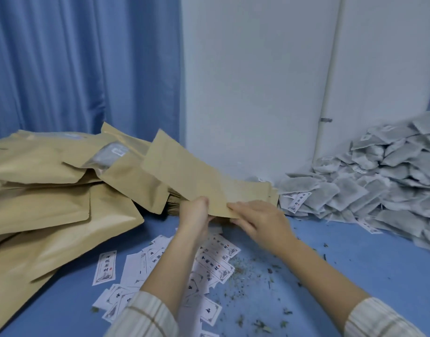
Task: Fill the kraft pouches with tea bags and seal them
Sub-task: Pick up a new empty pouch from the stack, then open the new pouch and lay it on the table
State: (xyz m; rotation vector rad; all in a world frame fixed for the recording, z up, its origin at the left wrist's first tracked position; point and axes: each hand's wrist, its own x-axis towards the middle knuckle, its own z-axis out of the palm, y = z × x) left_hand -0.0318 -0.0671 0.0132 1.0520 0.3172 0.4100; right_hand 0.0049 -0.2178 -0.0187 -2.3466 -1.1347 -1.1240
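Note:
A flat kraft pouch [184, 173] is lifted at a slant above a stack of flat pouches [252, 190] in the middle of the blue table. My left hand [195, 215] grips its near edge from below. My right hand [260, 222] pinches the same edge, thumb on top. A big heap of filled kraft pouches [51, 190] lies at the left; one shows a clear window with tea bags behind it. A pile of grey-white tea bags [384, 181] lies at the right against the wall.
Several white printed labels [209, 263] lie scattered on the blue table [355, 263] under my forearms, with loose tea crumbs to their right. A blue curtain [75, 64] hangs behind the pouches and a white wall [257, 81] stands behind the middle.

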